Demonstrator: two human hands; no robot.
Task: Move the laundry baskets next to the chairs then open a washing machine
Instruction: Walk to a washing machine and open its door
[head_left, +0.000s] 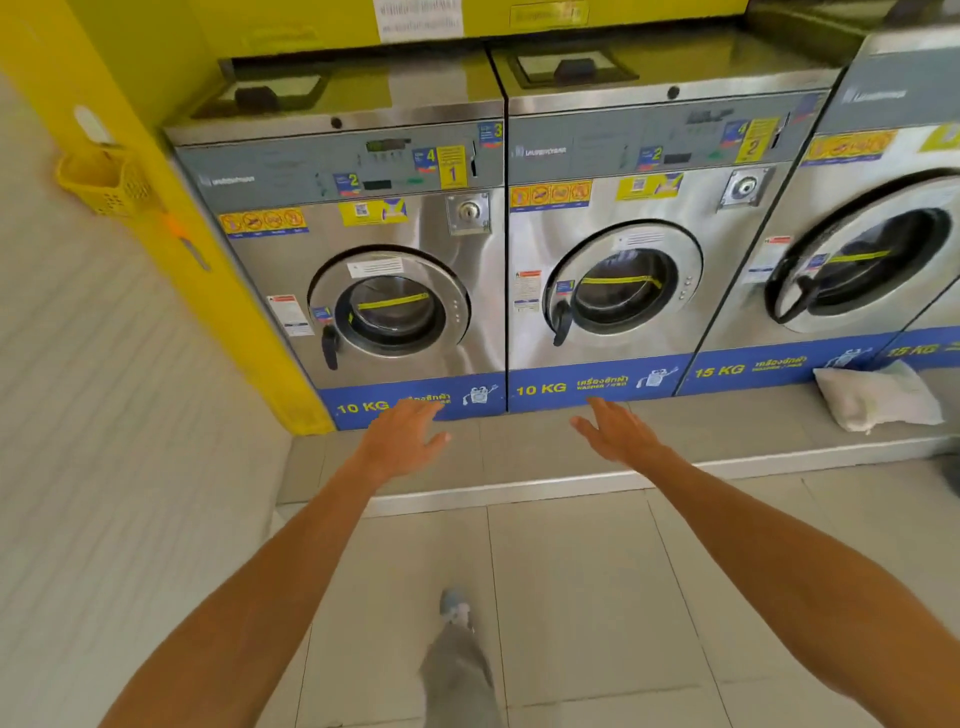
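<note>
No laundry baskets or chairs in view; that step is probably finished. Step in hand: approach to washing machine 1, door closed. Left hand and right hand are extended, fingers spread, holding nothing. Next move requires gripping the black door handle.

Both hands outstretched, fingers relaxed, empty.

A small yellow plastic basket hangs on the yellow wall at far left — a white cloth bag lies on the raised grey step, far right.
</note>
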